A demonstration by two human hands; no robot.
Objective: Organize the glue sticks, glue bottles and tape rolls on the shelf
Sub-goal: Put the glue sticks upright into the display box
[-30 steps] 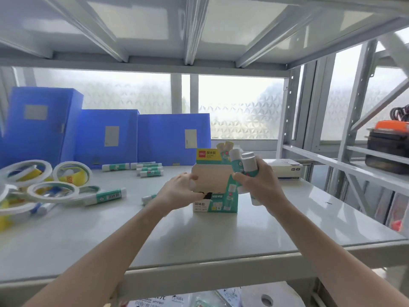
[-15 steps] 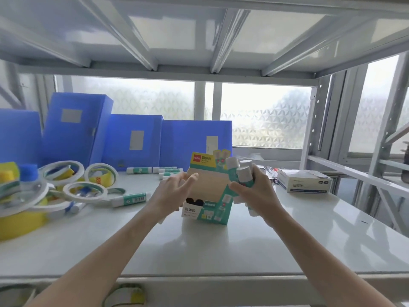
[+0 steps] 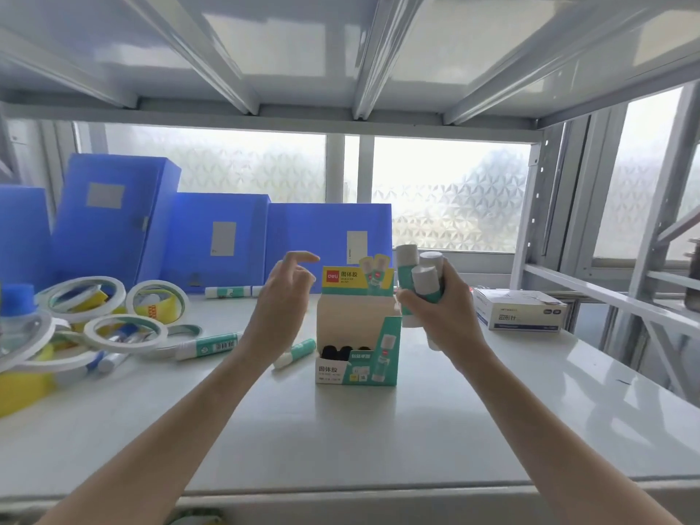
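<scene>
Shelf [image 3: 378, 441] scene: right hand [image 3: 447, 316] clamps three glue sticks [image 3: 424, 282] just right of the box [image 3: 358, 335]; left hand [image 3: 280, 308] hovers left of it, fingers apart. Risk: a stick slips while feeding one in. Loose sticks, tape rolls [image 3: 125, 327] further left.

- The white metal shelf board [image 3: 378, 441] is left bare in front of the teal-and-white cardboard glue-stick display box [image 3: 358, 337], out to the front edge.
- To the right of that box, open board is found up to the small white cardboard box with blue print [image 3: 521, 310].
- Just left of the display box, the way is narrowed by a loose teal-and-white glue stick [image 3: 294, 353] lying flat.
- Further left of the display box, the board is crowded by a heap of white tape rolls [image 3: 94, 316].
- Behind the display box, the back is walled off by upright blue plastic file boxes [image 3: 216, 244].
- Above the display box, headroom is capped by the grey ribbed shelf underside [image 3: 341, 51].
</scene>
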